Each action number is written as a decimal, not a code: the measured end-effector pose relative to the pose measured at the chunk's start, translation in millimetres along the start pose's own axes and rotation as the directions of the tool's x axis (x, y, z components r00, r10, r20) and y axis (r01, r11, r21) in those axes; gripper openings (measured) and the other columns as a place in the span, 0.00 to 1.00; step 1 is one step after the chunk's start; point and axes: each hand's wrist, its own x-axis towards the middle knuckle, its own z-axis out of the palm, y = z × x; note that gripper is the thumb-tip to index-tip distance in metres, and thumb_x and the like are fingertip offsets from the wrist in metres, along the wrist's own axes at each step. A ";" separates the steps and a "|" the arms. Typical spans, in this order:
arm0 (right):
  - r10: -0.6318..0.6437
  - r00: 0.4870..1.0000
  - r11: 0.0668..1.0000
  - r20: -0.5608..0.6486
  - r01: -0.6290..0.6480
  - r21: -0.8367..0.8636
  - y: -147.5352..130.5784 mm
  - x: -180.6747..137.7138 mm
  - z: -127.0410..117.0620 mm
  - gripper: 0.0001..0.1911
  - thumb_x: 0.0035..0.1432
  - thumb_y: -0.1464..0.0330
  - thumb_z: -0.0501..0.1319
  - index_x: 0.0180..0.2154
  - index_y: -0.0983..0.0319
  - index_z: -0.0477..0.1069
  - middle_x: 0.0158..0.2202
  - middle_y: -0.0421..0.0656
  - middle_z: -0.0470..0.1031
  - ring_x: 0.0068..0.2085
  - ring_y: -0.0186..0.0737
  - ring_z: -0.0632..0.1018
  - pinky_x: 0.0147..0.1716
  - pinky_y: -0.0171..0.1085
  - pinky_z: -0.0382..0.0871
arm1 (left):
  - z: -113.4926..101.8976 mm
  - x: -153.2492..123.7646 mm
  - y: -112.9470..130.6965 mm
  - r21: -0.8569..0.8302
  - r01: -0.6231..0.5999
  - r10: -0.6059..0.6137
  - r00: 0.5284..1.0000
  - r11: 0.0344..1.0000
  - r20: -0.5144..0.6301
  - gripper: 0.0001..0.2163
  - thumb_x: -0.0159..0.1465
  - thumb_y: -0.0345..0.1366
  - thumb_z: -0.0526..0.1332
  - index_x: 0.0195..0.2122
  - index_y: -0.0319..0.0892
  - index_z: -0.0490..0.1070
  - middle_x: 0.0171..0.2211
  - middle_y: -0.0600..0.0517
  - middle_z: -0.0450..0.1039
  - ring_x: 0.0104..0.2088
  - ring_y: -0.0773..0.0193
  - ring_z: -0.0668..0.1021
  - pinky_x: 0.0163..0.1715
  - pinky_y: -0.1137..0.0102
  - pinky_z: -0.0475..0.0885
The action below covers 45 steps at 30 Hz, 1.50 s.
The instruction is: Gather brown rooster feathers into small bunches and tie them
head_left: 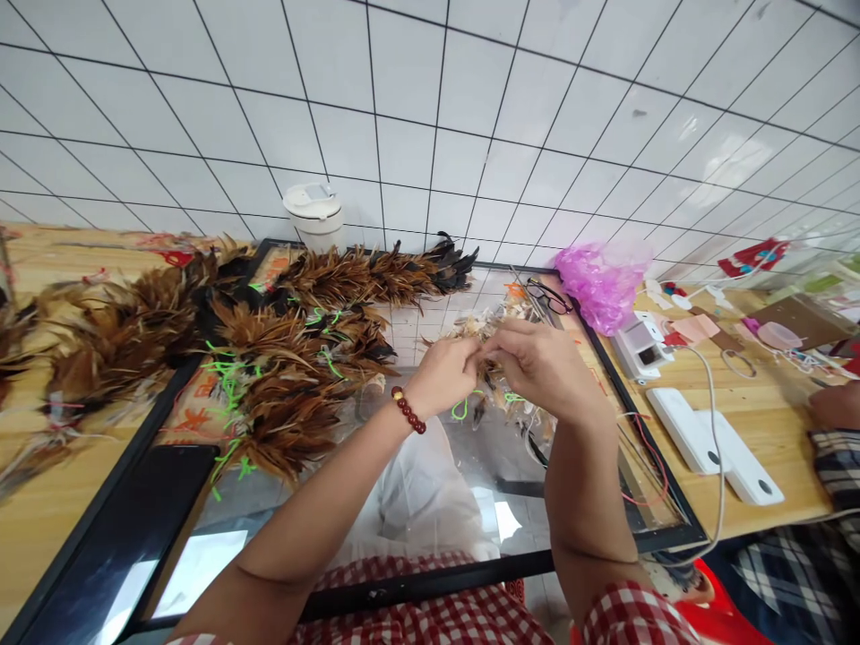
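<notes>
My left hand [440, 374], with a red bead bracelet on its wrist, and my right hand [541, 367] meet over a black-framed glass pane [430, 488]. Both are closed in a pinch on a small bunch of pale brown feathers [485, 339] held between them. A loop of green cord [462, 408] hangs just below the hands. To the left, piles of brown and black feathers [296, 358] tied with green cord lie on the glass and the wooden table [40, 502].
A white lidded cup [315, 215] stands by the tiled wall. Black glasses [547, 294] and a pink plastic bag [601, 282] lie at the right. White devices with a cable [712, 443] sit on the table. Another person's checked sleeve [833, 448] is at far right.
</notes>
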 end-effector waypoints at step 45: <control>0.002 0.959 0.964 -0.284 0.073 0.255 11.0 12.4 18.6 0.09 0.61 0.73 0.56 0.40 0.58 0.73 0.36 0.43 0.78 0.40 0.40 0.77 0.42 0.41 0.70 | -8.2 6.8 -9.3 -0.362 -0.015 0.022 1.000 0.932 0.013 0.16 0.63 0.42 0.56 0.20 0.41 0.64 0.31 0.50 0.66 0.37 0.62 0.70 0.44 0.65 0.66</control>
